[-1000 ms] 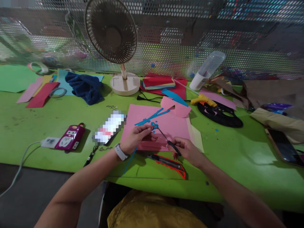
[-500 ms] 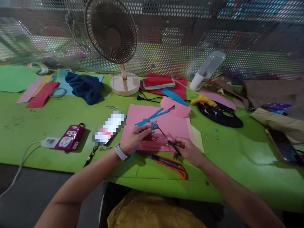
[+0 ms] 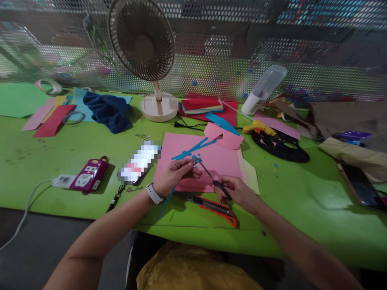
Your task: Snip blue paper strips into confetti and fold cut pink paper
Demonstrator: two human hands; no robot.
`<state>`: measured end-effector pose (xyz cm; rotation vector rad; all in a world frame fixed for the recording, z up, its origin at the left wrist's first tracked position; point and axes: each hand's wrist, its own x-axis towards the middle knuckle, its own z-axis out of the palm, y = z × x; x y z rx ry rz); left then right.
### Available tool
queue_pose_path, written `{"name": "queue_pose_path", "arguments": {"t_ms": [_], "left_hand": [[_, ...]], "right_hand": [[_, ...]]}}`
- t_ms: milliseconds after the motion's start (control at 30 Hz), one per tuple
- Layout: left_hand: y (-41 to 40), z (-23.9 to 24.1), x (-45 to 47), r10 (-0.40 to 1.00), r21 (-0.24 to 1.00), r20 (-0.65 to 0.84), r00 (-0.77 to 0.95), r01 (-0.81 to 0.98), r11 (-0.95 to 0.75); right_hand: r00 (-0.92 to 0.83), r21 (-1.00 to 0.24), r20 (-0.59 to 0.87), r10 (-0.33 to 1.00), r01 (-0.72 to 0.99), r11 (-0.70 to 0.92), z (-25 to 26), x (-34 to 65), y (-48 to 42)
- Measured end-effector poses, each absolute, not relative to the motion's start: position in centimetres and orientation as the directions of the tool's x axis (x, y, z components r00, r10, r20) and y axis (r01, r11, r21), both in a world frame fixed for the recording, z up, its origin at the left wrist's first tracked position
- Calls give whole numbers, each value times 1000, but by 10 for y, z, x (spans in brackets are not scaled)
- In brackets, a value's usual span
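Observation:
My left hand [image 3: 181, 172] pinches a narrow blue paper strip [image 3: 168, 201], whose tail hangs from under the palm toward the table edge. My right hand [image 3: 234, 189] is wrapped round the black handles of a pair of scissors [image 3: 223, 189]. The scissors' blades point up and left, with their tips by my left fingertips. Small blue paper bits [image 3: 198, 156] lie around those tips on a pink paper sheet [image 3: 220, 165]. More blue strips [image 3: 193, 150] cross each other on the sheet, just beyond my left hand. Below my hands rests a red and black utility knife [image 3: 213, 207].
A phone [image 3: 140, 161] and a purple power adapter [image 3: 90, 174] lie on the left. Behind stand a fan [image 3: 159, 106] and a tilted clear-topped bottle [image 3: 263, 90]. A yellow-handled tool [image 3: 260, 127] lies on a black object at right. Another phone [image 3: 359, 185] sits far right.
The scissors' blades now look closed together, and my right fingers have shifted slightly on the handles. A few blue bits lie a little differently on the pink sheet. My left hand has barely moved.

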<state>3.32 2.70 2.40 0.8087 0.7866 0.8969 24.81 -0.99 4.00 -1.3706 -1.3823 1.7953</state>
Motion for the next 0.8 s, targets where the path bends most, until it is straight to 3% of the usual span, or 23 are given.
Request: {"name": "queue_pose_path", "arguments": {"t_ms": [800], "left_hand": [[27, 21, 33, 893, 886, -210, 399, -308, 347]], "right_hand": [[-362, -920, -392, 846, 181, -348, 36, 248, -12]]}}
